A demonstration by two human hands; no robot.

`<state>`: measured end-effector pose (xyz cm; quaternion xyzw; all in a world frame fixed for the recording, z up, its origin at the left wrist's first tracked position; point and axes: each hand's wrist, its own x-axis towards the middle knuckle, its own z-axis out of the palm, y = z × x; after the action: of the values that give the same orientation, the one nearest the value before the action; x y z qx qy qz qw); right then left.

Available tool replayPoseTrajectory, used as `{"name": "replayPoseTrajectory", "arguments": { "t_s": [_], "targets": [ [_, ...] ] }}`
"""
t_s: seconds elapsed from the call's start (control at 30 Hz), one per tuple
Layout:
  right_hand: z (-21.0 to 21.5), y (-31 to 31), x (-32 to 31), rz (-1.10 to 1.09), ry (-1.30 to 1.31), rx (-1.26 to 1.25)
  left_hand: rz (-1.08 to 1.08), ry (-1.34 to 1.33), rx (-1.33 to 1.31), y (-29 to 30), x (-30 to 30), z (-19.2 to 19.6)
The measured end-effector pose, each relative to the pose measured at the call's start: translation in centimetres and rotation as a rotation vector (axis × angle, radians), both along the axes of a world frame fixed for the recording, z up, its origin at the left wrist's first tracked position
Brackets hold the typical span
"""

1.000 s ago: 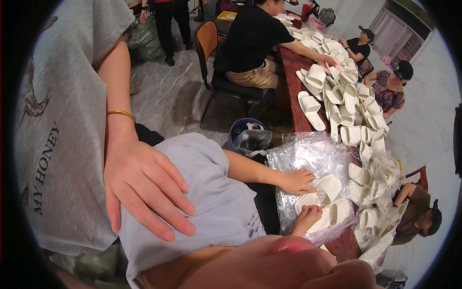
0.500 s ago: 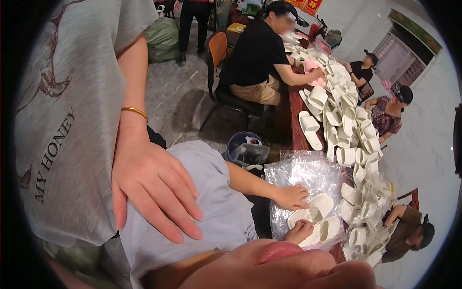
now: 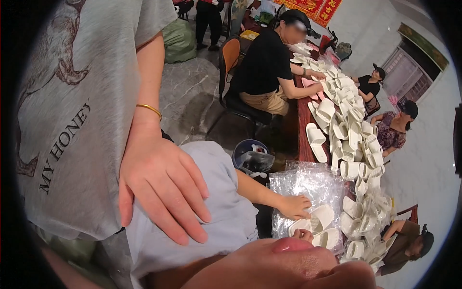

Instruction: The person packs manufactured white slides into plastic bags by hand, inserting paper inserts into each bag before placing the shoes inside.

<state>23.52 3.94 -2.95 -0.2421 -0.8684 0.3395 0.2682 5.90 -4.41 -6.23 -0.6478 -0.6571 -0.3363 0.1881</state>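
My left hand (image 3: 293,207) lies with bent, parted fingers on clear plastic bags (image 3: 288,188), at the edge of a pair of white slippers. My right hand (image 3: 303,235) is mostly hidden; its curled fingers show at the nearer white slipper (image 3: 328,238), seemingly gripping its edge. The farther white slipper (image 3: 321,217) lies beside it, next to my left fingertips. Close on the left, another person's hand (image 3: 163,188) with a gold bangle (image 3: 150,111) rests flat on my pale sleeve (image 3: 211,168).
White slippers (image 3: 344,120) cover the long dark red table (image 3: 305,130), some in clear bags (image 3: 373,212). A person in black (image 3: 262,62) handles a pink slipper (image 3: 314,89) there. Others sit along the far side. A blue bucket (image 3: 248,151) stands on the floor by an orange-backed chair (image 3: 230,55).
The whole view has shifted slightly down and right. My right hand is more hidden. Across the table, the person in black has brought the pink slipper lower, both hands near it.
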Motion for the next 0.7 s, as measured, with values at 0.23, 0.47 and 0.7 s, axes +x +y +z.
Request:
{"name": "replayPoseTrajectory", "arguments": {
  "t_s": [0.23, 0.47, 0.7],
  "targets": [
    [0.3, -0.7, -0.5, 0.04, 0.085, 0.089, 0.052, -0.063, -0.041, -0.1, -0.7, -0.7],
    [-0.9, 0.1, -0.9, 0.075, 0.15, 0.094, 0.053, -0.027, 0.012, -0.3, -1.0, -0.3],
    [-0.2, -0.3, -0.3, 0.035, 0.119, 0.208, 0.01, -0.02, 0.034, 0.1, -1.0, -0.6]
  ]
}}
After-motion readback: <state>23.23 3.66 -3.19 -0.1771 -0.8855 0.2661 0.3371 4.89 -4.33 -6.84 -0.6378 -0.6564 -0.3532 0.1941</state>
